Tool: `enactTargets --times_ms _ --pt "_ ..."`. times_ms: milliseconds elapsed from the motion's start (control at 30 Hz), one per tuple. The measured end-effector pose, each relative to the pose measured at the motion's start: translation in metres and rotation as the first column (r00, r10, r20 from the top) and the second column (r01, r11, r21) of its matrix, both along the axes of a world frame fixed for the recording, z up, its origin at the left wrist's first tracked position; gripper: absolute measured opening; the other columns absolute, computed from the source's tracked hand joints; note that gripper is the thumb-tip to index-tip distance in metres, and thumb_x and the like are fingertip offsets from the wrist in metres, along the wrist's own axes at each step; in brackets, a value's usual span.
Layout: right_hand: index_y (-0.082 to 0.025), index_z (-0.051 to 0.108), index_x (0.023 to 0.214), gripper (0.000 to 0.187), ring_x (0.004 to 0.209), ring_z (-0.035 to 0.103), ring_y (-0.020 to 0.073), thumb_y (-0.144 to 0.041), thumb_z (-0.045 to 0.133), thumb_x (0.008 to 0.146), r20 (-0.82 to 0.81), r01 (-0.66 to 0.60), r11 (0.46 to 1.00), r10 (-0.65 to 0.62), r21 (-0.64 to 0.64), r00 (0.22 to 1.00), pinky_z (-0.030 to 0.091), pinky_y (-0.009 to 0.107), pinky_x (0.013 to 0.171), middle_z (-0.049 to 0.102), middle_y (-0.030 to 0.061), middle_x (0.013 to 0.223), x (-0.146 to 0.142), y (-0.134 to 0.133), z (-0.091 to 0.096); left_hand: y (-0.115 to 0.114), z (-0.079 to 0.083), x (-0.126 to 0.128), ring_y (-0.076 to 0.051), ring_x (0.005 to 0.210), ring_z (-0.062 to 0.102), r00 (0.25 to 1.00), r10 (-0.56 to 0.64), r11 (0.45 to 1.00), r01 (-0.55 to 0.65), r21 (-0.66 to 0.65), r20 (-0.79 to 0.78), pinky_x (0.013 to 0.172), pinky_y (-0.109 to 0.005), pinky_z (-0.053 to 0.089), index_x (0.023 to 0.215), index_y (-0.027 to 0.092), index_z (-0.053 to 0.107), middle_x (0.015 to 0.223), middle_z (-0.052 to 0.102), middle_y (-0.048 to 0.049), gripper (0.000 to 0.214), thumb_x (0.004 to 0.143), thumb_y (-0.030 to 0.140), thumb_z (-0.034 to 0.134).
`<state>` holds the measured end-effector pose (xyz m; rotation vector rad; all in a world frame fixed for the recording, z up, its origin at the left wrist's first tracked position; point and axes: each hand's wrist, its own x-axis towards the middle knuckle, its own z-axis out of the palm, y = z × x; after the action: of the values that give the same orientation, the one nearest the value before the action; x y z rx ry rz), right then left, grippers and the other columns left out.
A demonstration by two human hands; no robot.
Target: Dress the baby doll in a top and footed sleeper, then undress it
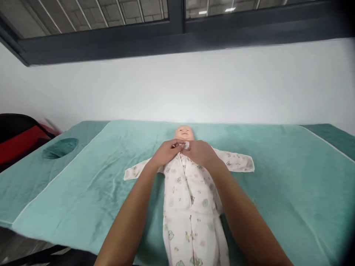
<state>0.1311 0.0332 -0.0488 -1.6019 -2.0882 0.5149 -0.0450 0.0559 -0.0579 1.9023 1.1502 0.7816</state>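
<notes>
A baby doll lies on its back, dressed in a white printed romper with a front opening down its middle. Both sleeves stretch out sideways and the legs point toward me. At the neckline, just below the doll's chin, my left hand pinches the collar fabric. My right hand grips the collar from the other side, its fingertips close to the left ones. Whatever fastener may be between the fingers is hidden. The doll's own hands do not show beyond the cuffs.
The doll rests on a padded table with a teal cover. At the left, the table has an oval hole, and a black and red bag stands beyond it. A white wall and a dark window frame run along the back.
</notes>
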Motion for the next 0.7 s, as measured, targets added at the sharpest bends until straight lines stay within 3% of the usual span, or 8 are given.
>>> enactTargets --times_ms 100,200,367,533,700 --pt "-0.023 0.037 0.054 0.040 0.046 0.033 0.0120 -0.041 0.050 0.087 -0.116 -0.048 0.998 0.045 -0.029 0.992 0.022 0.028 0.046 0.038 -0.0014 0.049 0.014 0.004 -0.007 0.008 -0.009 -0.013 -0.010 0.053 0.042 0.996 -0.018 0.988 0.031 -0.150 0.085 0.048 -0.022 0.031 0.090 0.020 0.067 0.063 0.052 0.0024 0.028 0.085 0.047 0.058" --pt "-0.022 0.032 0.056 0.038 0.051 0.027 0.0109 -0.038 0.051 0.086 -0.223 -0.128 0.985 0.099 -0.119 0.970 0.020 0.027 0.047 0.033 -0.0031 0.055 0.022 0.007 -0.008 0.007 -0.024 -0.020 -0.009 0.049 0.037 0.975 0.067 0.978 -0.022 -0.208 0.214 0.046 -0.021 0.029 0.088 0.020 0.063 0.057 0.042 0.0049 0.025 0.084 0.045 0.063" --pt "-0.021 0.036 0.059 0.034 0.057 0.034 0.0116 -0.038 0.049 0.086 -0.433 0.056 0.994 -0.092 -0.095 0.897 0.024 0.026 0.051 0.038 -0.0033 0.059 0.011 0.010 -0.010 0.000 -0.034 -0.010 -0.007 0.047 0.037 0.864 0.312 0.946 -0.245 -0.212 0.395 0.043 -0.019 0.027 0.084 0.020 0.063 0.054 0.045 0.0057 0.022 0.081 0.040 0.069" --pt "-0.020 0.042 0.059 0.033 0.059 0.038 0.0114 -0.039 0.055 0.083 -0.620 0.178 0.978 -0.207 -0.108 0.757 0.029 0.025 0.055 0.040 -0.0049 0.058 -0.002 0.007 -0.016 -0.012 -0.019 0.004 -0.007 0.048 0.042 0.788 0.377 0.926 -0.300 -0.231 0.487 0.044 -0.019 0.030 0.085 0.019 0.064 0.055 0.050 0.0049 0.020 0.080 0.038 0.070" --pt "-0.019 0.056 0.064 0.029 0.064 0.044 0.0124 -0.042 0.058 0.082 -0.737 0.284 0.953 -0.265 -0.103 0.622 0.035 0.025 0.061 0.052 -0.0040 0.062 -0.006 -0.002 -0.024 -0.007 0.006 0.028 -0.008 0.047 0.043 0.876 0.287 0.946 -0.195 -0.259 0.388 0.045 -0.021 0.033 0.082 0.018 0.066 0.053 0.051 0.0037 0.019 0.079 0.036 0.068"
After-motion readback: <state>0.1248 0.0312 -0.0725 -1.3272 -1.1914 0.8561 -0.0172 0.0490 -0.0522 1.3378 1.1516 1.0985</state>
